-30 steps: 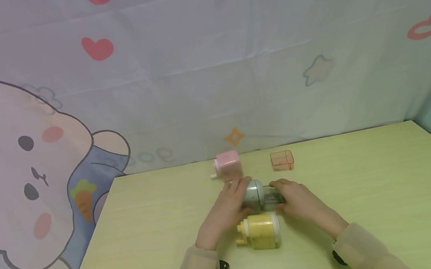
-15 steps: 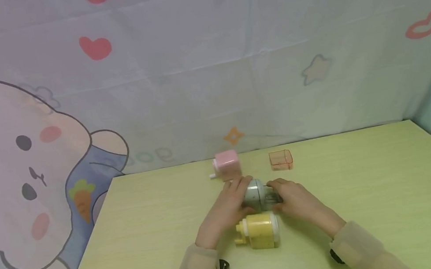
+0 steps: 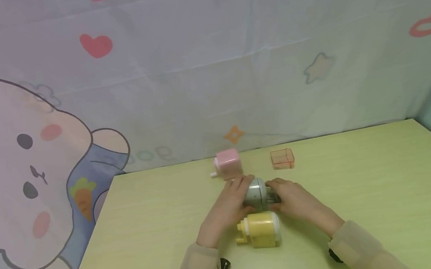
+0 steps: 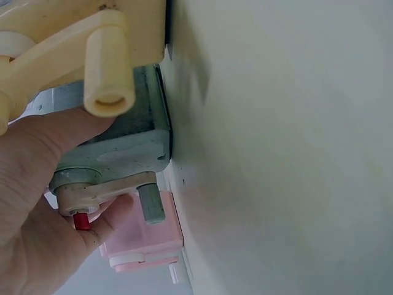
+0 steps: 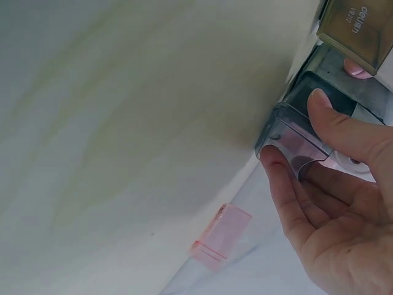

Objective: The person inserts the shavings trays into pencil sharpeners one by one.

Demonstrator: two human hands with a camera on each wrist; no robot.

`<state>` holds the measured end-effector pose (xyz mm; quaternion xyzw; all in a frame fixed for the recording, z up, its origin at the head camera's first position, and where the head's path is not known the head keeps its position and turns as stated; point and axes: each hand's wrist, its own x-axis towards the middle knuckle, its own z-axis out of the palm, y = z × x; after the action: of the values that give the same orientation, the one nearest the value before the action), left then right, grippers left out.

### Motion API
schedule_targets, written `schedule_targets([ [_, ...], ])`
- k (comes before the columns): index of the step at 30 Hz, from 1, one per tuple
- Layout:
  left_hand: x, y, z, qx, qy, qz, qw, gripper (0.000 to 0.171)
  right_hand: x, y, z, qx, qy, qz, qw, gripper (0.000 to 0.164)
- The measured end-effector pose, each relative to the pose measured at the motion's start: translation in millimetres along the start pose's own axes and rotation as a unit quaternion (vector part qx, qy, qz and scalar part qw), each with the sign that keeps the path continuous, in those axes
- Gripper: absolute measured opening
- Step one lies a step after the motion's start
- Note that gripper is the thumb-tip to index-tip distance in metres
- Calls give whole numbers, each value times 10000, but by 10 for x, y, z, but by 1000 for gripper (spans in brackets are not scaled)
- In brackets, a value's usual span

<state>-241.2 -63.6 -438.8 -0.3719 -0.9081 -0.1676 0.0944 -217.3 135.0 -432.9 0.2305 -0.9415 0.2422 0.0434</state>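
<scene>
My left hand [image 3: 225, 206] grips a grey-green crank pencil sharpener [image 3: 253, 193] lying on the table, with its crank end toward that palm. In the left wrist view the thumb lies along the body, above the crank [image 4: 120, 184]. My right hand [image 3: 298, 201] pinches a clear grey shavings drawer [image 5: 298, 138] between thumb and fingers. The drawer is partly inside the sharpener's right end, its outer part sticking out. Close in front of the hands lies a yellow crank pencil sharpener [image 3: 262, 230].
A pink crank sharpener [image 3: 228, 163] lies behind the left hand, near the table's back edge. To its right is a clear pink drawer [image 3: 282, 159]. A printed cloth [image 3: 194, 88] hangs behind the light yellow table [image 3: 376, 178].
My right hand has moved slightly left, and less of the grey drawer shows outside the grey-green sharpener. My left hand keeps its grip in nearly the same place.
</scene>
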Motion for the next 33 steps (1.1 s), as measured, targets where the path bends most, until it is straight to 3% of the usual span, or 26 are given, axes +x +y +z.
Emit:
schedule_targets([
  [33, 16, 10, -16, -175, -155, -26, 9997, 78, 49, 16, -6, 287, -96, -70, 9995, 54],
])
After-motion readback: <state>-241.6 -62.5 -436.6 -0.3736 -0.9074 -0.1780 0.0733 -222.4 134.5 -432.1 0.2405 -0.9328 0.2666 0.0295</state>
